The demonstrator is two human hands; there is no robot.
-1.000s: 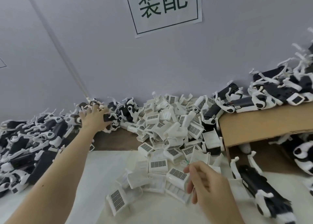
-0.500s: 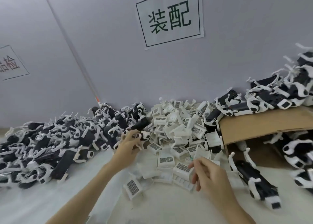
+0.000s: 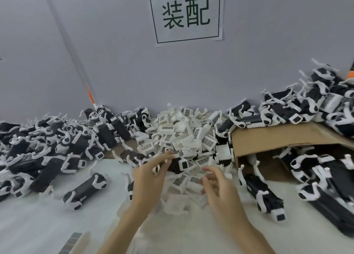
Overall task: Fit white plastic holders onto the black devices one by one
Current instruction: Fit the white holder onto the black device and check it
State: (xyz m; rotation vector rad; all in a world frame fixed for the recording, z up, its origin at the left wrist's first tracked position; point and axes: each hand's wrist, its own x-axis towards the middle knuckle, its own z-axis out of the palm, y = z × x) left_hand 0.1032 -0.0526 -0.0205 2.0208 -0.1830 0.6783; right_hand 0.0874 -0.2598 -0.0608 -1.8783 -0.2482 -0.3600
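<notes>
Since a moment ago the left hand (image 3: 148, 174) has drawn a black device (image 3: 177, 164) back from the pile and grips it; the right hand (image 3: 217, 182), fingers loosely curled, has come up beside it, grip unclear. White holders (image 3: 183, 133) heap just behind. Blur could mean misalignment. White counter (image 3: 38, 221), grey wall, printed sign (image 3: 185, 14).

A pale lilac wall (image 3: 95, 42) bearing a white paper sign (image 3: 185, 14) rises behind the white tabletop (image 3: 38, 225).
</notes>
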